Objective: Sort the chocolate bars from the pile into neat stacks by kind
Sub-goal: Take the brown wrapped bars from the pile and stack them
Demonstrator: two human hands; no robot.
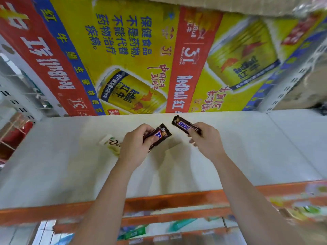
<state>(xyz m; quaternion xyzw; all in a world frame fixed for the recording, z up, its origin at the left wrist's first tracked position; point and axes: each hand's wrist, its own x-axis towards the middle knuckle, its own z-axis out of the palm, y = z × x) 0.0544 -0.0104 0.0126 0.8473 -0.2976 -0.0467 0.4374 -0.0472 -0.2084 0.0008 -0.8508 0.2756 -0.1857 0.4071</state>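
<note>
Nearest, at 6 o'clock, runs the orange shelf edge (159, 200) of the white shelf (70, 165). Above the shelf, my left hand (136, 144) curls around a Snickers bar (159, 136). At its 2 o'clock, my right hand (207, 138) pinches a second Snickers bar (184, 124) by one end. A pale Dove bar (110, 142) lies flat at 9 o'clock of the left hand. A Red Bull carton (141, 59) stands at 12 o'clock.

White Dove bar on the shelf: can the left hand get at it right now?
Probably yes: the white Dove bar lies in the open just beside the left hand. But that hand grips a Snickers bar, so grasping looks awkward.
</note>
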